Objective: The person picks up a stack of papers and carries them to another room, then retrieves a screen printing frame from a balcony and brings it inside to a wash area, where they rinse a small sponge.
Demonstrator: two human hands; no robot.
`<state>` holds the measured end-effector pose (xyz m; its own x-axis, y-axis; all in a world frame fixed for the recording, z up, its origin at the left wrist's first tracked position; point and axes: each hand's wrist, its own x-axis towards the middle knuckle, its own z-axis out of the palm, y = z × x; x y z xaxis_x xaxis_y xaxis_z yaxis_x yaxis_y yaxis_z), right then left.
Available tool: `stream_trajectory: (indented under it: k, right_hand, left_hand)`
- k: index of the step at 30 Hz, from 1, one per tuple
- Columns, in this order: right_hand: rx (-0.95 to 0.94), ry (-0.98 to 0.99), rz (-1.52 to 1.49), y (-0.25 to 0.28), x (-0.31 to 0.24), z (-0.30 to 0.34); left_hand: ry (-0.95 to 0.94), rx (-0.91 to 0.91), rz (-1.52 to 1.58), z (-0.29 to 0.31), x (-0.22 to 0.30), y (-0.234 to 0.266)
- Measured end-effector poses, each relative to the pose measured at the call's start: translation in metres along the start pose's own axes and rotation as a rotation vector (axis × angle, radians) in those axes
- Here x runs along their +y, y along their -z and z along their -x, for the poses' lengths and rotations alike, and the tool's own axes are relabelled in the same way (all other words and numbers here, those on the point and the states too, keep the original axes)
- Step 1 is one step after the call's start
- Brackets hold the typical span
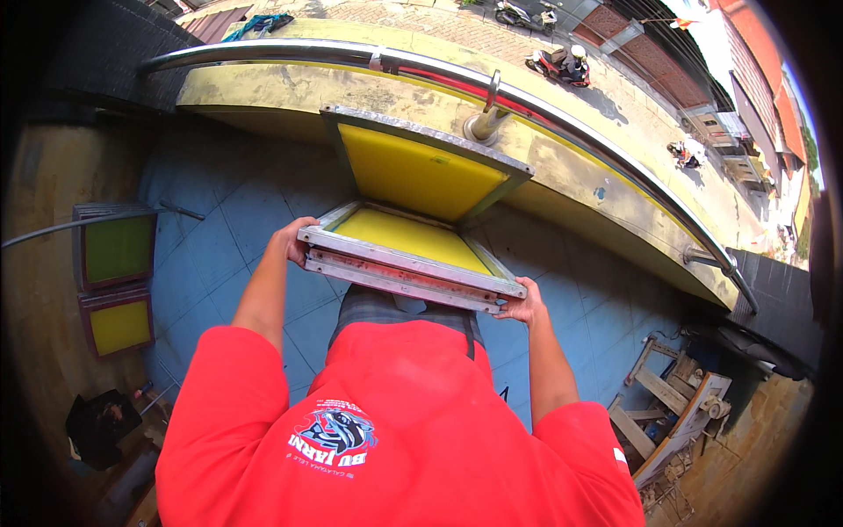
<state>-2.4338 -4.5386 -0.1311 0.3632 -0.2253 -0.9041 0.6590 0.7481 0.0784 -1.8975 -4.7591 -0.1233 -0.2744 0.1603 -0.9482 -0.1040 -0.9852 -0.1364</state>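
Note:
I hold a stack of metal-framed screens with yellow mesh (406,239) level in front of my chest. My left hand (294,240) grips the stack's left end and my right hand (522,307) grips its right end. Another yellow screen frame (421,167) leans upright against the low yellow balcony wall (290,92), just beyond the stack I hold. A chrome railing (421,66) runs along the top of that wall.
Two more framed screens (114,250) (118,323) lean on the wall at the left. Wooden scrap frames (672,404) lie at the lower right on the blue tiled floor (237,202). Below the wall, a street with motorbikes (558,63).

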Motion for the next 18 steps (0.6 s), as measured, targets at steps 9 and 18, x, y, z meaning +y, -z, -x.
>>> stream_trajectory:
  k: [9, 18]
  right_hand:
    - [0.057, 0.055, -0.023, -0.076, -0.046, -0.024]
    - [0.152, 0.261, -0.081, -0.114, -0.123, -0.047]
  left_hand:
    - [0.104, -0.104, -0.053, -0.007, 0.110, 0.022]
    - [0.005, -0.082, -0.166, -0.006, 0.189, -0.004]
